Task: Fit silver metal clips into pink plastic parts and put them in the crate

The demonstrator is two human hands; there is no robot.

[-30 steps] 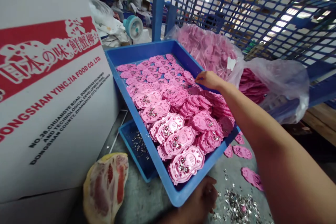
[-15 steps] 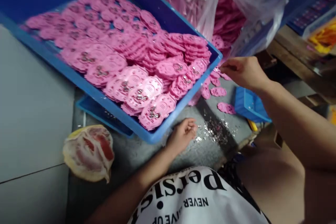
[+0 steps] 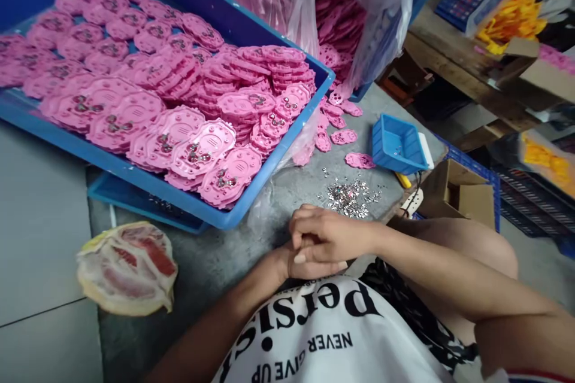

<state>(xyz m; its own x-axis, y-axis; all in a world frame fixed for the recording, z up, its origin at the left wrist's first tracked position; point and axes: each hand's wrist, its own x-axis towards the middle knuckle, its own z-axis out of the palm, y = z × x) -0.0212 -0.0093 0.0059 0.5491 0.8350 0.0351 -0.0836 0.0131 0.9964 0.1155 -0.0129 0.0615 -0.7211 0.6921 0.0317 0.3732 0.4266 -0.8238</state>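
Observation:
My right hand point(image 3: 330, 233) lies over my left hand point(image 3: 287, 263), just in front of my shirt. Its fingers are curled and its thumb points down to the left; anything pinched in them is hidden. Underneath, my left hand is partly covered, with a finger stretched out to the right along the shirt. Just beyond the hands is a scatter of small shiny metal pieces point(image 3: 353, 197) on the grey tabletop point(image 3: 278, 215). Pink oval plastic plates point(image 3: 204, 149), many bearing small metal parts, fill a large blue tray point(image 3: 251, 206) at the left.
A small blue bin point(image 3: 398, 143) stands at the right, with loose pink plates point(image 3: 344, 136) beside it. Behind them is a clear plastic bag point(image 3: 381, 6) of pink plates. A cut pomelo point(image 3: 128, 269) sits at lower left. An open cardboard box point(image 3: 467, 194) stands beyond the table edge.
My right hand has come down and left from beside the tray's corner to rest over my left hand. The view has swung right, showing more shelves and boxes.

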